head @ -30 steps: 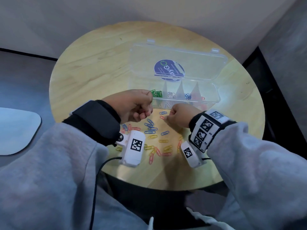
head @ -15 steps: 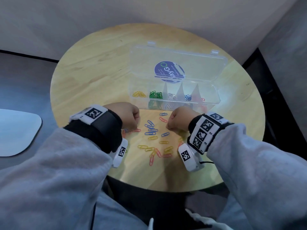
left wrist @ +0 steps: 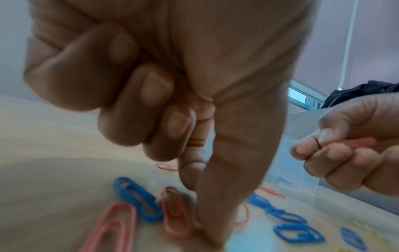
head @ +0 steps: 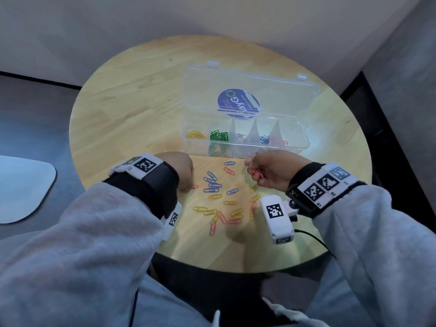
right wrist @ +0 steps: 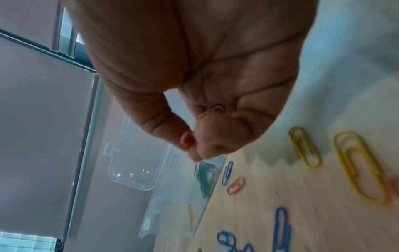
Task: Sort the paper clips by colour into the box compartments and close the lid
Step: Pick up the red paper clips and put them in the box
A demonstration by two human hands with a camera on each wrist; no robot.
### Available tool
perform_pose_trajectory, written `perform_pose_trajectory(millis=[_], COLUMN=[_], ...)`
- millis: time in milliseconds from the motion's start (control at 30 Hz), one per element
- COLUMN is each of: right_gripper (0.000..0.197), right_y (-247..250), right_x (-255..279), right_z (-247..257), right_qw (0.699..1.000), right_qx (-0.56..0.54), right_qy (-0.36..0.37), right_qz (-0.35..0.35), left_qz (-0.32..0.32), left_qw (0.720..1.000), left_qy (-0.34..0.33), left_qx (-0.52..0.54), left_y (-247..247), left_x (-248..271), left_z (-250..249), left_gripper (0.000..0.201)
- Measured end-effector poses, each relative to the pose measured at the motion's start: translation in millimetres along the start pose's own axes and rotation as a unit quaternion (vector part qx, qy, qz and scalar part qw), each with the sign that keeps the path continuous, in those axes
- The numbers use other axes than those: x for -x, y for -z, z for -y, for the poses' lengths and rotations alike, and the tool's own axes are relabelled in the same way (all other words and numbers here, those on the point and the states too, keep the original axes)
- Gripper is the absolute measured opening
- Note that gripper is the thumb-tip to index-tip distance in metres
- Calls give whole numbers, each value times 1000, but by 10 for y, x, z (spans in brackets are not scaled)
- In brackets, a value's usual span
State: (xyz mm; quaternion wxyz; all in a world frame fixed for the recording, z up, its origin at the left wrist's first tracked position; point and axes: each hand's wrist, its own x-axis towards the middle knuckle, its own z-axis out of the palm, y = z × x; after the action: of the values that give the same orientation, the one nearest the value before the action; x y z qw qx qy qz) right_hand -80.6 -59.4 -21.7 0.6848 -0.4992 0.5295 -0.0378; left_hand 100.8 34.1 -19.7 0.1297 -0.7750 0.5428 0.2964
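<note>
A clear box (head: 304,140) stands open at the back of the round table, its lid (head: 271,90) tipped away. Its compartments hold yellow, green (head: 219,136), silver, blue and red clips. Loose blue (head: 212,182), yellow (head: 211,211) and red paper clips (head: 221,217) lie in front of it. My left hand (head: 182,171) is down at the pile's left edge; thumb and forefinger pinch a red clip (left wrist: 242,214) lying on the wood, the other fingers curled. My right hand (head: 266,171) hovers just before the box, pinching a small bunch of red clips (head: 257,173) (right wrist: 213,110).
The table's near edge (head: 212,267) runs close under my forearms. A pale rounded surface (head: 23,190) lies off the table to the left. A black cable (head: 313,237) trails from the right wrist camera. Bare wood stretches left of the box.
My left hand came away from the box's left compartments and dropped to the red clips at the pile's left. My right hand rose off the table with red clips in it.
</note>
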Motion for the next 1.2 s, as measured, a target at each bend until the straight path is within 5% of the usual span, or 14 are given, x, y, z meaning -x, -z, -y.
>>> perform_pose_trajectory(millis=[100,167,333,467,567,933,1067,1200], right_gripper=[22,21,14,7,10,16,10,12], right_y=[-38,-63,-116,-203,-245,-314,-334,-336], right_x=[-4,-20,-79,-109,-138,-127,-118,-118], right_z=[-19,-23,-1,-2,-45,-25,-34,-23], right_qw=[1000,999,952,894,881,834,821,812], right_qx=[-6,38,295,427,451,527,552,571], right_qy=[-4,6,60,94,92,124,115,87], right_qz=[-6,-15,-54,-98,-104,-104,-92,-85], left_qz=[-1,1,-11,4,20,97,89,9], left_qw=[999,994,972,918,867,767,778,879], left_qy=[-10,-21,-51,-95,-98,-83,-63,11], left_qx=[51,110,230,385,489,629,619,476], left_y=[3,55,225,271,295,362,353,315], left_x=[12,40,83,98,110,114,118,72], left_z=[52,100,226,283,271,335,314,298], left_gripper=[10,17,26,28,30,30,29,14])
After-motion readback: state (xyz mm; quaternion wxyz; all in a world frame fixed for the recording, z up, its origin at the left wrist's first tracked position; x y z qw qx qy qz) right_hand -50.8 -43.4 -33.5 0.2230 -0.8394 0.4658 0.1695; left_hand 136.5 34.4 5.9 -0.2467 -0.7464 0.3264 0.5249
